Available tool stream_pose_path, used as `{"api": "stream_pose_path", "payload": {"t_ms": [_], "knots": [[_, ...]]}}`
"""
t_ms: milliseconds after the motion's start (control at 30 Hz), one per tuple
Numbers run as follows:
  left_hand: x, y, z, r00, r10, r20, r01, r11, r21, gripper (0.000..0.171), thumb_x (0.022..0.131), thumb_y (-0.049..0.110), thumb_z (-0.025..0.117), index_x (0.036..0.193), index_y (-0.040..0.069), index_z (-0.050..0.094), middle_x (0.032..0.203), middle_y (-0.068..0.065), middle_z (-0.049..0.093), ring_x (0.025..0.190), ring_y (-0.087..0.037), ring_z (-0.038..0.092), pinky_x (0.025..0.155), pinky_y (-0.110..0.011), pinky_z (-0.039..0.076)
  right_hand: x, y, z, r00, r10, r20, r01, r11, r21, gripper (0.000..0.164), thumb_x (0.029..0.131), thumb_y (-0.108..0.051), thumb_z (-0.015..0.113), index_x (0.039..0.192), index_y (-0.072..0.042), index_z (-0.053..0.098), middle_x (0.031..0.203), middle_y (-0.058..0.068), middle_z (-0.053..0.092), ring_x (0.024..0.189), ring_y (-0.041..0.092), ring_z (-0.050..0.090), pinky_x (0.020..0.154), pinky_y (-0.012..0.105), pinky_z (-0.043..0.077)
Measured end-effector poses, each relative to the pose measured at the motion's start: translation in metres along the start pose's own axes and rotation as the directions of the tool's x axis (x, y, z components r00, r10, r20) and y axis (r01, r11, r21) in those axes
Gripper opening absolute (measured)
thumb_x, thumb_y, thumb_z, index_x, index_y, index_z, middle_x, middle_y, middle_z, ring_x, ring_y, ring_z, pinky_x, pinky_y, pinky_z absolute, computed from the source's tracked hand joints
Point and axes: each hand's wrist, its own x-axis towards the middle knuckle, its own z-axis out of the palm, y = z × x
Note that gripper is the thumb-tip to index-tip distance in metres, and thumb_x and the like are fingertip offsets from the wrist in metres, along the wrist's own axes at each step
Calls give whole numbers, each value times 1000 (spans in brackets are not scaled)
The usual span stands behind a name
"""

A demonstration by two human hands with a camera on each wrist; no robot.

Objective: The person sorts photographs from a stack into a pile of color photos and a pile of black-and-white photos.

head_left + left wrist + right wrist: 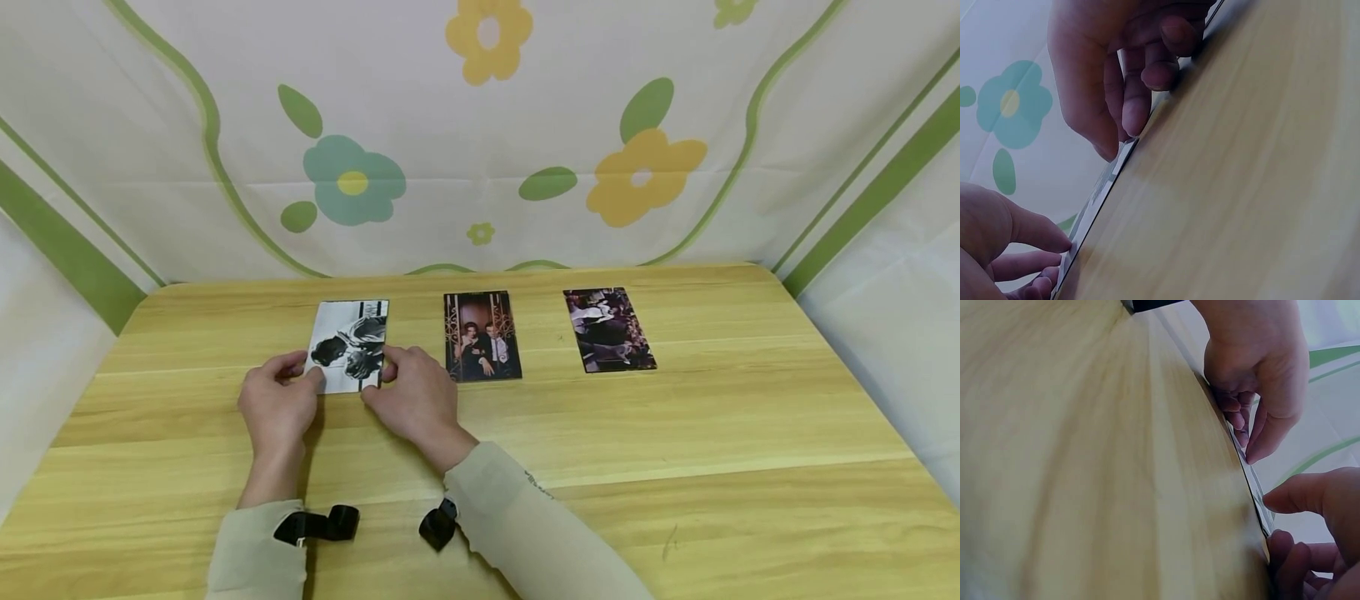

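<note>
A black-and-white photo card lies at the left of the wooden table, its picture turned sideways. My left hand holds its near left corner, thumb on top and fingers along the left side. With thumb and fingertips, my right hand pinches the near right corner. In the left wrist view the card shows as a thin strip close to the tabletop, between the left hand and the right hand. The right wrist view shows the same edge, with the right hand below.
Right of the hands lies a dark photo card with two people behind ornate bars. Farther right is a purplish photo card, slightly slanted. The table meets a flowered cloth at its back edge. Black straps sit at the cuffs.
</note>
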Motion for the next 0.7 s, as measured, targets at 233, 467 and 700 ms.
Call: {"api": "stream_pose_path", "payload": {"t_ms": [233, 467, 700], "knots": [[-1, 3, -1, 1000, -9, -12, 9, 1000, -4, 45, 91, 5, 65, 135, 0, 73, 126, -16, 63, 109, -24, 56, 84, -27, 43, 0, 0, 0, 1000, 0, 5, 0, 1000, 12, 66, 85, -33, 85, 148, -19, 67, 95, -13, 68, 77, 5, 57, 69, 22, 43], [-1, 3, -1, 1000, -23, -10, 23, 1000, -20, 43, 93, 7, 67, 136, 0, 72, 123, -15, 65, 106, -20, 55, 83, -25, 43, 0, 2, -1, 1000, -1, 7, 0, 999, 50, 67, 85, -32, 85, 148, -19, 66, 98, -12, 71, 80, 6, 60, 72, 23, 46], [-2, 1, -2, 999, -34, -41, 32, 998, -60, 40, 94, 9, 66, 132, 0, 73, 104, -2, 66, 95, -12, 54, 79, -21, 43, -3, 7, -5, 1000, -15, 12, 12, 977, 211, 56, 88, -22, 83, 142, -17, 71, 93, -10, 72, 78, 5, 60, 76, 24, 51]]}}
